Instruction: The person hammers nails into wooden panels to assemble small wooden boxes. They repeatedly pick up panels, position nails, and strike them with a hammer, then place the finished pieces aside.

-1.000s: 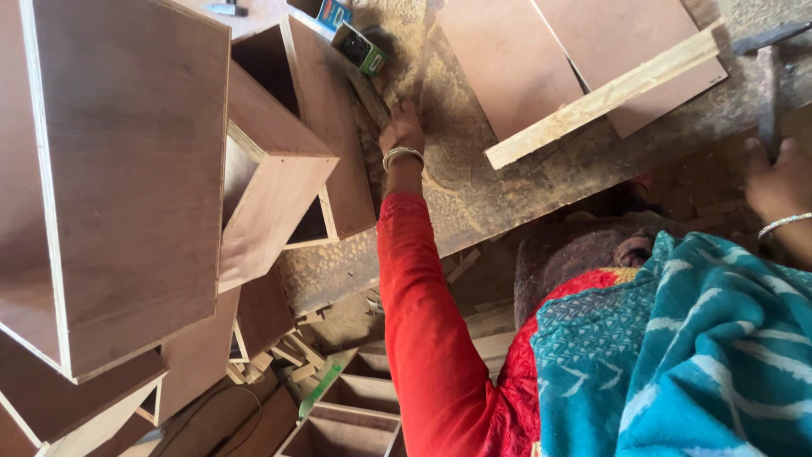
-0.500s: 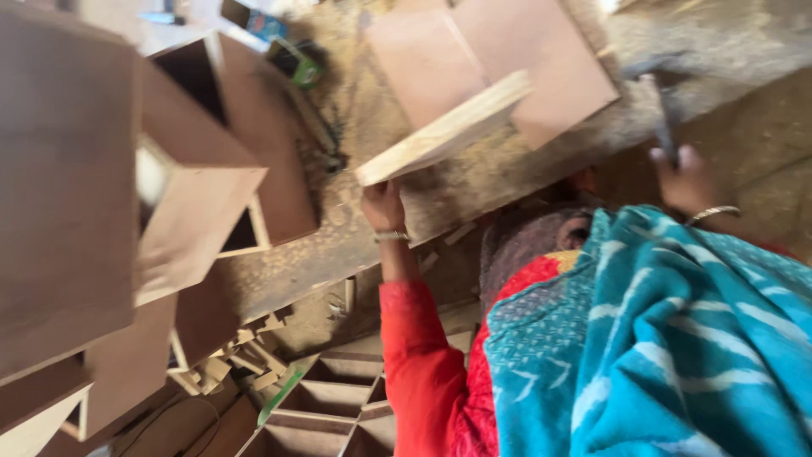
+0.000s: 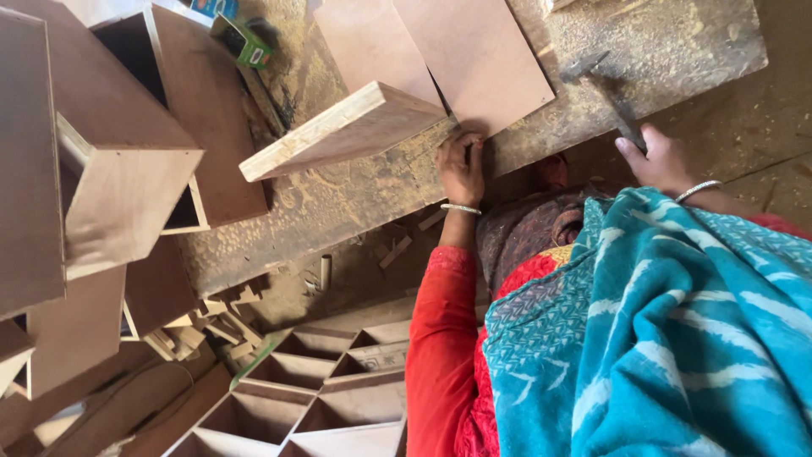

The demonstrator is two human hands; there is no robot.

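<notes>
My right hand (image 3: 664,161) gripped the hammer (image 3: 611,95); my left hand (image 3: 461,167), which had been up by the boxes, now pressed fingers-down at the panel's (image 3: 474,59) near edge, steadying it.

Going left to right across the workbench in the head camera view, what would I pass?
Open plywood box → small green carton → thick wooden board → left hand → hammer → right hand.

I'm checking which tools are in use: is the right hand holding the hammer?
Yes, the right hand grips the handle of the hammer, whose head lies on the dusty workbench.
</notes>
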